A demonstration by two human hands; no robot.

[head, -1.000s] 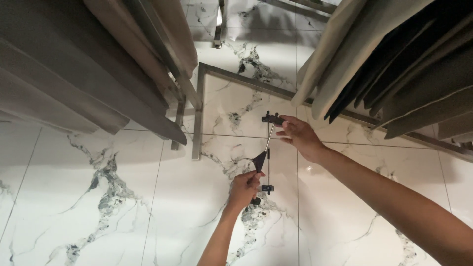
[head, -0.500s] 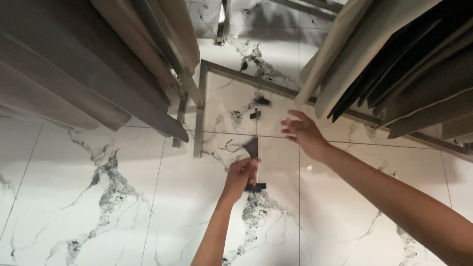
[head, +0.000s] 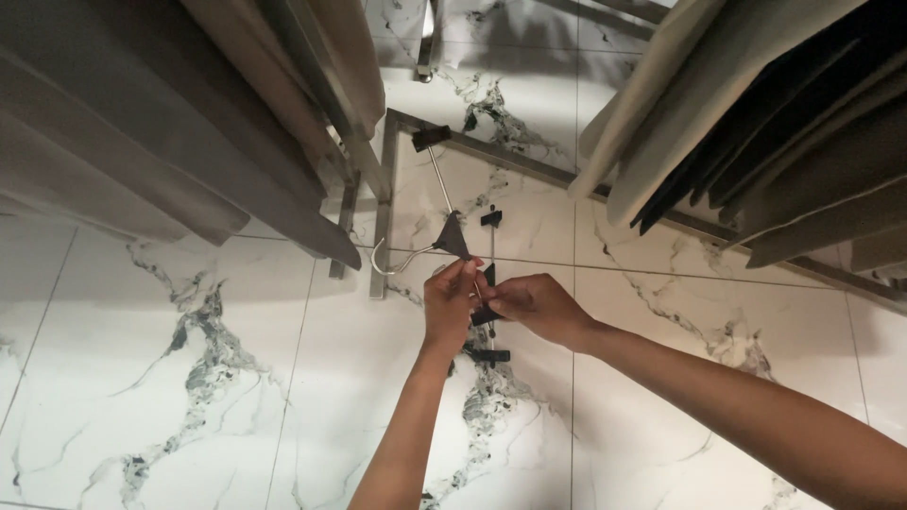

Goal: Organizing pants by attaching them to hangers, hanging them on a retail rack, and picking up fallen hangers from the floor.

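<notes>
Both hands meet low over the white marble-veined floor tiles (head: 189,378), right in the middle of the view. The left hand (head: 449,302) has its fingers pinched shut on a slim metal clip hanger with black plastic clips (head: 452,236), gripping it just below the dark centre piece; the silver hook curls out to the left, and one bar runs up to a black clip near the top. The right hand (head: 534,307) comes in beside it, fingers curled and closed onto a second black clip hanger (head: 490,283), whose thin bar stands nearly upright between the two hands. Exactly where one hanger ends and the other begins is hard to tell, since fingers cover the crossing point, and a lower clip peeks out beneath the wrists. Above, grey and beige hanging garments (head: 142,123) crowd the left, darker hanging garments (head: 784,123) the right, both cut off by the edges. A grey metal rack base (head: 385,189) lies angled on the floor behind.
</notes>
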